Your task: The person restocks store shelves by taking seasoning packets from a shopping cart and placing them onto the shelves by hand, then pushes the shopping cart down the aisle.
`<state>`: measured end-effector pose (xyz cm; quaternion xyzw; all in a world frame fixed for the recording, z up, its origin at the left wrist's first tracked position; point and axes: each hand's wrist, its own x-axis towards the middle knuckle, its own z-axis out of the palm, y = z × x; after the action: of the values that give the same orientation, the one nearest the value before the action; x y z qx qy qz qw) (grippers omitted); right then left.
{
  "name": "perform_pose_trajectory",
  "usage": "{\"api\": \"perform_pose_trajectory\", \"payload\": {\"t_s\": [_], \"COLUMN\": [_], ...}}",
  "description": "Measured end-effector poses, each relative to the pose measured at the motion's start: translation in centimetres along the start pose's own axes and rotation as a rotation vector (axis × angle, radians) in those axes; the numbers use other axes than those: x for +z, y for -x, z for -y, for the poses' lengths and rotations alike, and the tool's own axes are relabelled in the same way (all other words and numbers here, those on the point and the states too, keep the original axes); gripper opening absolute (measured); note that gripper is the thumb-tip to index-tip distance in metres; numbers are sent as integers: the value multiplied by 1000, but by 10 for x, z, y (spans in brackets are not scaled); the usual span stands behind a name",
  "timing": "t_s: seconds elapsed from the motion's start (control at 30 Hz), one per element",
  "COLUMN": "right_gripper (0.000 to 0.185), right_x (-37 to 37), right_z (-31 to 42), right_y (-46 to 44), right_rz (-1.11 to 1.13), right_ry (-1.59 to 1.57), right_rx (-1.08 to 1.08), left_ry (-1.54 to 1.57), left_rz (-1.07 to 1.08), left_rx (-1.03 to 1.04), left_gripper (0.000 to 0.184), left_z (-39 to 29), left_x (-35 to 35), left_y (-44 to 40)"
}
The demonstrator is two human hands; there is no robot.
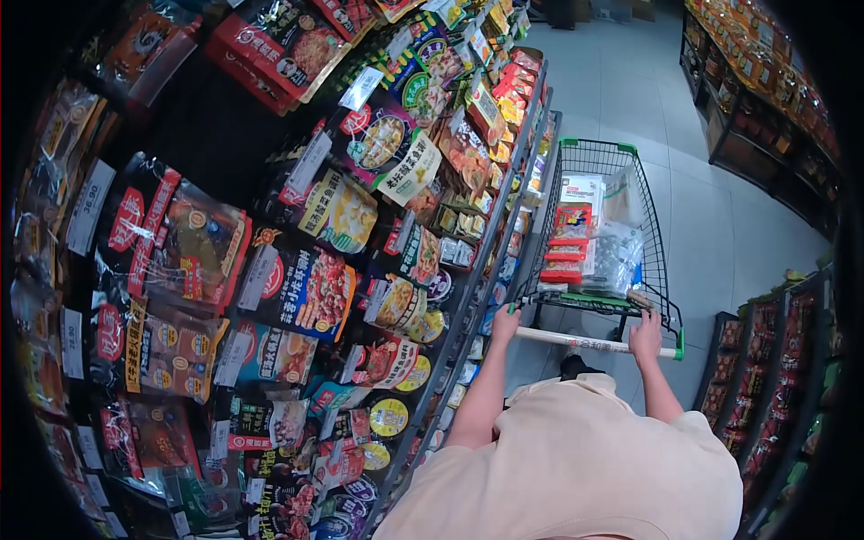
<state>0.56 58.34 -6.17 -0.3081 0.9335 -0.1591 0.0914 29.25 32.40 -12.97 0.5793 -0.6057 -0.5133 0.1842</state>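
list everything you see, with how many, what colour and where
cart: one, black wire with green corners, centre right
handle: one, whitish, near end of cart
red packs: about three, in cart
clear bags: at least two, in cart
packets: many, mixed colours, left side
price labels: many, white, among packets
round lids: several, yellow, lower middle
shelf racks: at least three, dark, left and right
floor tiles: several, grey, beyond cart
shirt: one, beige, bottom
left hand: one, bare, handle's left end
right hand: one, bare, handle's right part
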Motion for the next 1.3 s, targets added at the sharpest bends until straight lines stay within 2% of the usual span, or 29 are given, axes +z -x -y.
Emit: {"api": "perform_pose_trajectory", "payload": {"t_s": [0.77, 1.2, 1.3], "right_gripper": [47, 49, 51], "right_x": [15, 20, 14], "right_z": [-20, -21, -26], "right_y": [132, 167, 167], "right_rz": [-7, 35, 60], "right_ry": [12, 15, -4], "right_rx": [37, -1, -20], "left_ry": [24, 82, 18], "left_rz": [9, -97, -94], "left_rx": [29, 37, -5], "left_gripper": [15, 17, 20], "left_z": [88, 104, 104], "left_x": [-36, -43, -43], "left_y": [88, 120, 122]}}
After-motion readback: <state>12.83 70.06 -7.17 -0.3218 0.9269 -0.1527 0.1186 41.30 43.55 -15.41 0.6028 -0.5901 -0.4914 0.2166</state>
